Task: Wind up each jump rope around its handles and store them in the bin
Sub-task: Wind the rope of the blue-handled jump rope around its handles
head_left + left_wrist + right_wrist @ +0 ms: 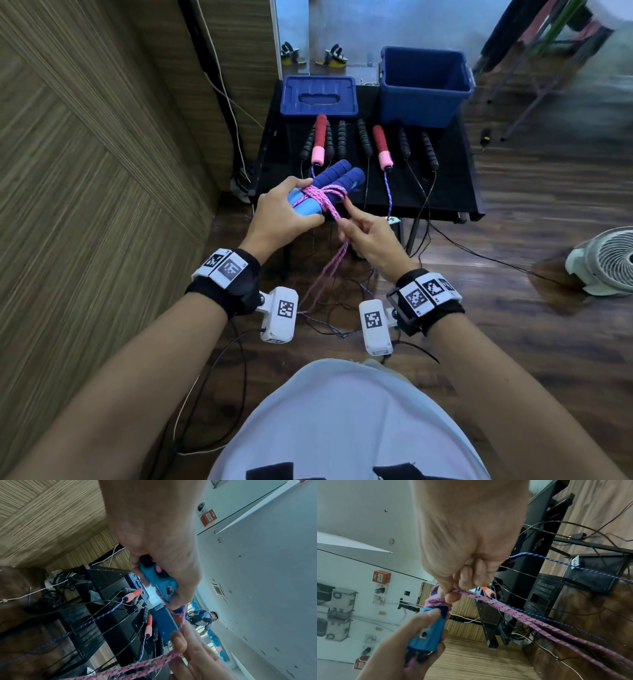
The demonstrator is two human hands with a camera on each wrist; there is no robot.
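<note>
The pink rope [325,198] is looped several times around the pair of blue handles [329,186], which are held side by side in the air in front of the near edge of the black surface [448,192]. The left hand [281,214] has its fingers and thumb curled round the light-blue ends of the handles. The right hand [368,236] pinches the loose strands of the pink rope just below the wraps, and the rest of those strands hangs down to the wooden floor [513,325].

On the surface behind lie two red-and-pink handles [320,140], each with a blue speckled rope [388,192] running off the front edge, among several black ribbed handles [363,137] whose thin black cords trail over the edge to the floor. At the back of the surface stands the open blue bin [426,89], with its blue lid [318,96] lying flat to its left. A white fan [606,262] sits on the floor to the right, and a wood-panelled wall [85,154] runs along the left.
</note>
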